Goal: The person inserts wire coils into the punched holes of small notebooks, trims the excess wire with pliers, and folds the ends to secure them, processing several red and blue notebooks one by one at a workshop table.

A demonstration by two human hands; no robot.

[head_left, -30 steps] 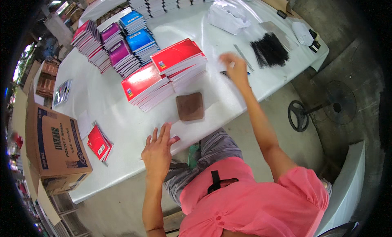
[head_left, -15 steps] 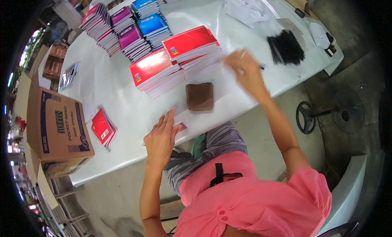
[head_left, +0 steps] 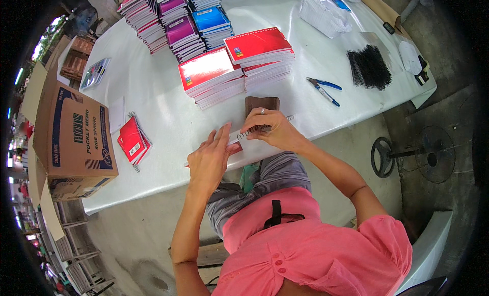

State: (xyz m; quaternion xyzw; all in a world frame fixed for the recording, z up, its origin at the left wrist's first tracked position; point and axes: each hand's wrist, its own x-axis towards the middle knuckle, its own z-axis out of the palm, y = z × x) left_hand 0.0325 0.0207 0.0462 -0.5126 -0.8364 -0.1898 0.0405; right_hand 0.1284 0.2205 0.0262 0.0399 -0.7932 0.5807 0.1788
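Observation:
My left hand (head_left: 209, 154) lies over a small notebook (head_left: 236, 147) at the table's near edge. Its fingers are stretched along the pages and the thumb is at the red corner; most of the notebook is hidden beneath. Pinched in my right hand (head_left: 274, 129) is a thin dark spiral binding coil (head_left: 245, 135), which meets the notebook's edge close to my left fingertips. How far it is threaded I cannot tell. Just behind my right hand sits a brown block (head_left: 262, 103). Blue-handled pliers (head_left: 324, 90) rest farther right, touched by neither hand.
Red notebooks (head_left: 211, 72) are stacked behind the block, with purple (head_left: 181, 31) and blue (head_left: 211, 20) stacks beyond. Loose black coils (head_left: 369, 66) lie at the right. At left are spiral-bound red notebooks (head_left: 133, 139) and a cardboard box (head_left: 81, 133). A fan (head_left: 433, 156) stands beyond the table.
My right hand has come left and nearer from beside the red stacks to the notebook, and now holds the coil there. The pliers show fully. My left hand stays on the notebook; the view has shifted.

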